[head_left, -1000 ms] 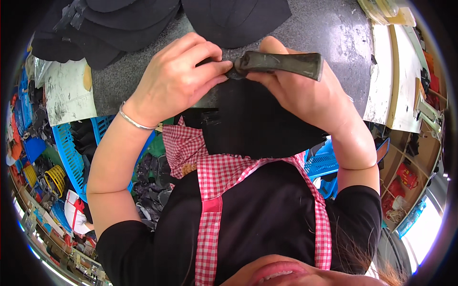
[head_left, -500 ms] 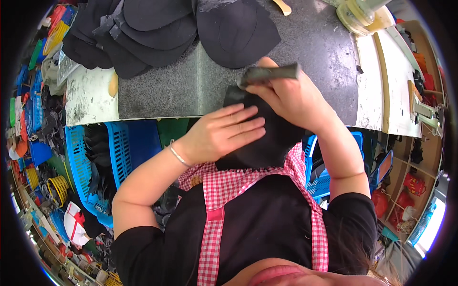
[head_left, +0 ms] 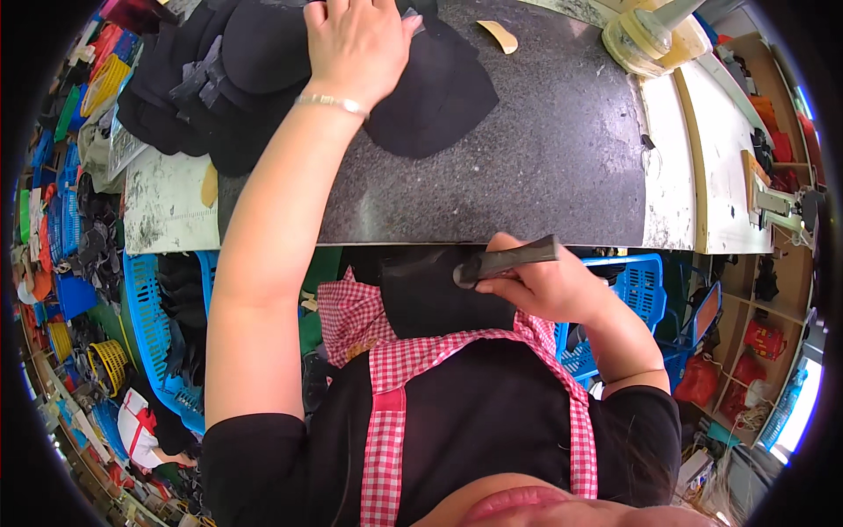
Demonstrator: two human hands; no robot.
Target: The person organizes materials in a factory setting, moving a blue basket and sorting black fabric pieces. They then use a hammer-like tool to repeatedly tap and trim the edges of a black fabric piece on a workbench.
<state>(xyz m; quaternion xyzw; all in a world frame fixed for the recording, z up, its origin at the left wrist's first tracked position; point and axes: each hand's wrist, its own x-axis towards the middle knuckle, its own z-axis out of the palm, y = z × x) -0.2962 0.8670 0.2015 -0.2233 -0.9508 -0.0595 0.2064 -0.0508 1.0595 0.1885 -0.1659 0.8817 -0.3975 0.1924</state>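
Note:
My right hand (head_left: 558, 285) is closed round a hammer (head_left: 518, 256) with a dark metal head; its handle is hidden in the grip. Beneath the hammer a black sheet piece (head_left: 421, 303) lies over my lap, just below the table edge. At the far left of the table my left hand (head_left: 358, 57) reaches over a pile of black cut pieces (head_left: 263, 53), fingers apart, with their tips partly cut off by the top of the picture. Beside its thumb lies a single rounded, pointed black piece (head_left: 435, 105) on the dark work mat (head_left: 536, 158).
A pale curved strip (head_left: 499, 37) lies near the far edge. A glue pot (head_left: 645, 44) with a brush stands at the far right. Blue baskets (head_left: 145, 307) sit under the table, one holding black pieces. Shelves (head_left: 755, 307) stand at the right.
My left hand has left the black piece on my lap and gone up to the pile. The right hand has come down toward me with the hammer, and the piece lies lower.

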